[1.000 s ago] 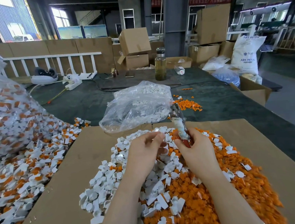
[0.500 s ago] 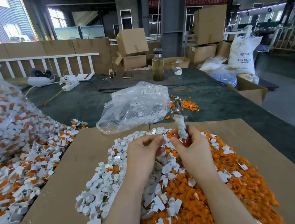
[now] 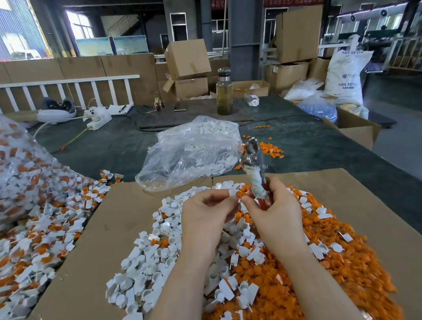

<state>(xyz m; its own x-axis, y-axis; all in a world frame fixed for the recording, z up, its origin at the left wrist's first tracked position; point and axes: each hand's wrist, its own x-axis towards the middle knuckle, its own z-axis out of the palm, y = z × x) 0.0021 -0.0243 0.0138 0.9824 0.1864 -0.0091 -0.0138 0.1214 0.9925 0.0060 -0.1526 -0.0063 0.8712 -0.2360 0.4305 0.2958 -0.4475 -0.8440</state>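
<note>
My left hand (image 3: 204, 211) pinches a small white plastic part (image 3: 232, 192) at its fingertips. My right hand (image 3: 277, 210) grips a metal plier-like tool (image 3: 253, 166) with tape-wrapped handles that points up and away, and its fingertips pinch a small orange piece (image 3: 240, 195) against the white part. Both hands hover above a heap of white parts (image 3: 147, 263) and orange pieces (image 3: 339, 263) spread on a brown cardboard sheet (image 3: 87, 270).
A clear bag of white parts (image 3: 191, 151) lies just beyond the cardboard. A large bag and a spill of assembled white-and-orange pieces (image 3: 18, 200) fill the left. A glass bottle (image 3: 224, 92) stands farther back, with cardboard boxes (image 3: 187, 59) and a white sack (image 3: 344, 76) behind.
Both hands have lifted slightly and come together; the white part and orange piece now show between the fingertips. The tool stays in my right hand.
</note>
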